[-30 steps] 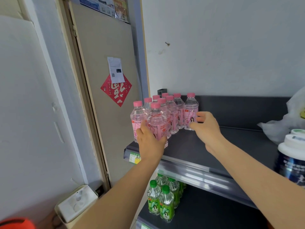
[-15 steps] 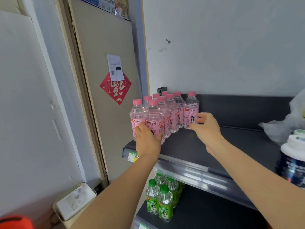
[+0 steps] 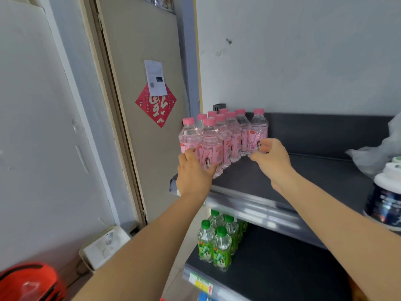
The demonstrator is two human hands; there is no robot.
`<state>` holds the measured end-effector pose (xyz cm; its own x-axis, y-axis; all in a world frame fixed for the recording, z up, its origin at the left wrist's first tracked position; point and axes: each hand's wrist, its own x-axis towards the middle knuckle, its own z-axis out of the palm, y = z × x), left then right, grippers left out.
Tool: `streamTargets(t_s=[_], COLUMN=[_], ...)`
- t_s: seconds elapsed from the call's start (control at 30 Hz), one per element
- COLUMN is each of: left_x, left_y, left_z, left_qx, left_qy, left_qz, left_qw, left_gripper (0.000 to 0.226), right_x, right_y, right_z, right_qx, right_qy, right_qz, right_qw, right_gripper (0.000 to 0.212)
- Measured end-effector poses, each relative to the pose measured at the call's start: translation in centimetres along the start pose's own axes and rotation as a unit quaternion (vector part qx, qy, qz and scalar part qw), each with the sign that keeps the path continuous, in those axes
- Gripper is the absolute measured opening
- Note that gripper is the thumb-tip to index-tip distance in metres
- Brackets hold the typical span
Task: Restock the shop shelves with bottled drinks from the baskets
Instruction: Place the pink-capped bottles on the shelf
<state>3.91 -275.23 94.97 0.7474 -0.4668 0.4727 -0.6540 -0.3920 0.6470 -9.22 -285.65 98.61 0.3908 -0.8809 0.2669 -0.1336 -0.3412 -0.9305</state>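
Step in hand: aligning pink-capped bottles (image 3: 223, 135) at centre frame on upper shelf (image 3: 303, 170). Left hand (image 3: 194, 170) clasps front bottle (image 3: 211, 146); right hand (image 3: 271, 157) pinches right-end bottle (image 3: 258, 131) (both upright). Next, prob.: release, fetch more stock.

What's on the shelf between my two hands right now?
In the head view, pink-capped bottles stand between the left hand and right hand; each hand touches an end bottle.
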Motion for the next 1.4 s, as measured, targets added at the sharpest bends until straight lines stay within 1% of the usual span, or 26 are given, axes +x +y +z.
streamTargets(t_s=[0.13,0.2,0.3,0.37,0.5,0.6,0.7,0.77,0.9,1.03,1.27,1.4], left_x=[-1.6,-2.9,-5.7,-8.0,-13.1,-16.4,-19.1,-20.6,-23.5,-26.6,-33.2,-37.2], left_y=[-2.5,-4.6,-8.8,-12.2,-18.7,-22.4,-25.6,-27.4,-30.4,-33.2,-38.6,-42.3], left_z=[-2.9,-4.3,-6.4,-7.8,-10.7,-12.6,-13.9,-14.5,-14.7,-13.8,-9.3,-5.2], left_qx=[-0.018,-0.009,0.033,0.086,0.219,0.269,0.315,0.324,0.343,0.335,0.292,0.264], left_qy=[0.0,-0.011,-0.046,-0.079,-0.174,-0.231,-0.266,-0.285,-0.312,-0.348,-0.421,-0.443], left_qz=[0.046,0.063,0.069,0.065,0.066,0.046,0.025,0.01,-0.005,-0.017,-0.071,-0.119], left_qw=[0.999,0.998,0.996,0.991,0.958,0.934,0.911,0.902,0.886,0.876,0.856,0.848], left_gripper=[0.053,0.047,0.039,0.038,0.035,0.037,0.038,0.039,0.041,0.039,0.037,0.039], right_x=[-2.2,-3.7,-6.3,-8.5,-13.7,-17.2,-20.0,-21.7,-24.3,-27.1,-32.0,-34.2], right_y=[-1.1,-1.4,-1.2,-0.4,3.2,6.8,10.0,11.6,14.8,18.9,28.7,35.9], right_z=[1.7,2.9,5.1,6.6,9.3,10.9,11.9,12.1,12.6,13.5,15.1,16.5], right_qx=[0.007,0.001,-0.024,-0.065,-0.186,-0.256,-0.326,-0.372,-0.461,-0.504,-0.493,-0.484], right_qy=[-0.02,-0.029,-0.046,-0.063,-0.127,-0.189,-0.23,-0.258,-0.286,-0.316,-0.368,-0.394], right_qz=[-0.01,-0.025,-0.051,-0.078,-0.149,-0.143,-0.144,-0.143,-0.123,-0.08,0.026,0.058], right_qw=[1.0,0.999,0.997,0.993,0.963,0.937,0.906,0.88,0.831,0.8,0.788,0.779], right_gripper=[0.051,0.051,0.052,0.052,0.052,0.054,0.052,0.05,0.048,0.051,0.05,0.055])
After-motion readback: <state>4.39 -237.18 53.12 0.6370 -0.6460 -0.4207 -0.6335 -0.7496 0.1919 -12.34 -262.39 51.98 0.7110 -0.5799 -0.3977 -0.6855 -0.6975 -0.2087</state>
